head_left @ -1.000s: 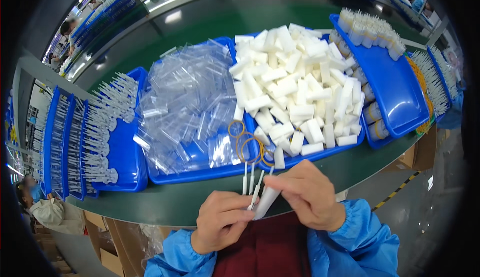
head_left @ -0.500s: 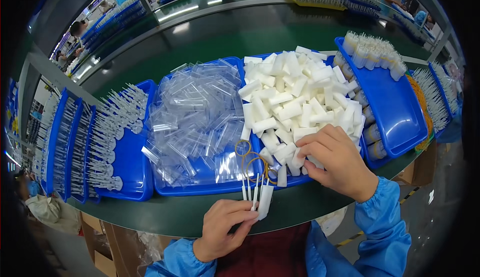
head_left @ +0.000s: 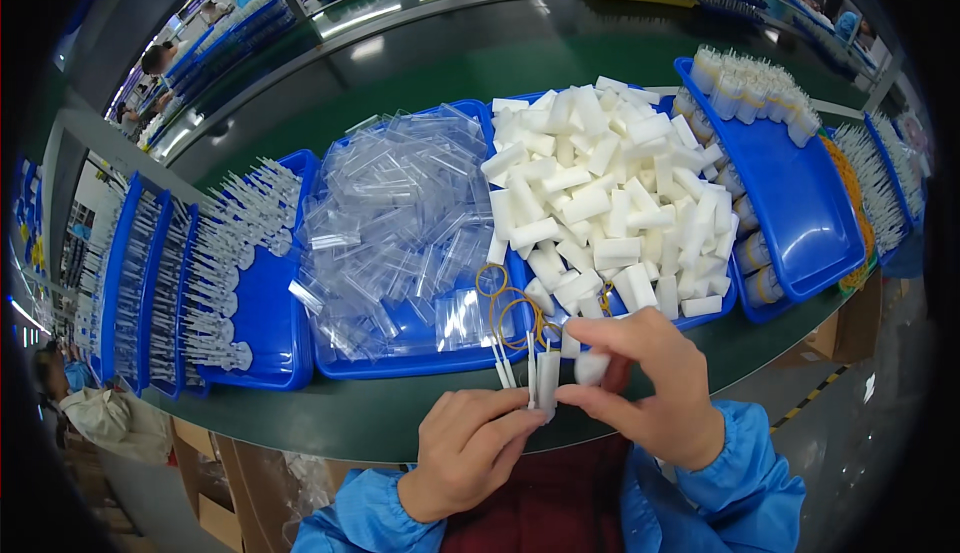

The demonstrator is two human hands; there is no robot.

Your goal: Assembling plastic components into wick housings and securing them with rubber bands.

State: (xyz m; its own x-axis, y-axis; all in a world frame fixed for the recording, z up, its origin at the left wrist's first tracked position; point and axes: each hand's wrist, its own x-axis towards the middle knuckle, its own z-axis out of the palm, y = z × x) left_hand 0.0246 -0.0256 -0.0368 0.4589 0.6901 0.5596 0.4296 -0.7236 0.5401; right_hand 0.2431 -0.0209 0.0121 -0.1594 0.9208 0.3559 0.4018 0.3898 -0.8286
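Note:
My left hand (head_left: 470, 445) pinches a small bunch of thin white sticks (head_left: 504, 371) together with an upright white foam piece (head_left: 548, 381). Thin orange loops (head_left: 510, 303) rise from the bunch toward the trays. Close beside it, my right hand (head_left: 655, 390) grips another white foam piece (head_left: 592, 368) between thumb and fingers. Beyond the hands, a heap of white foam pieces (head_left: 610, 193) fills a blue tray, a few lying near its front edge.
Left of the foam, a blue tray (head_left: 425, 363) holds clear plastic sleeves. Further left are blue trays (head_left: 268, 328) of white stick-like parts. At right, a tilted blue tray (head_left: 795, 203) carries capped bundles above more bundles. A dark green conveyor (head_left: 400, 73) runs behind.
My right hand has moved from the foam heap down and toward my left hand, bringing a foam piece. My left hand has shifted slightly right, keeping its bunch.

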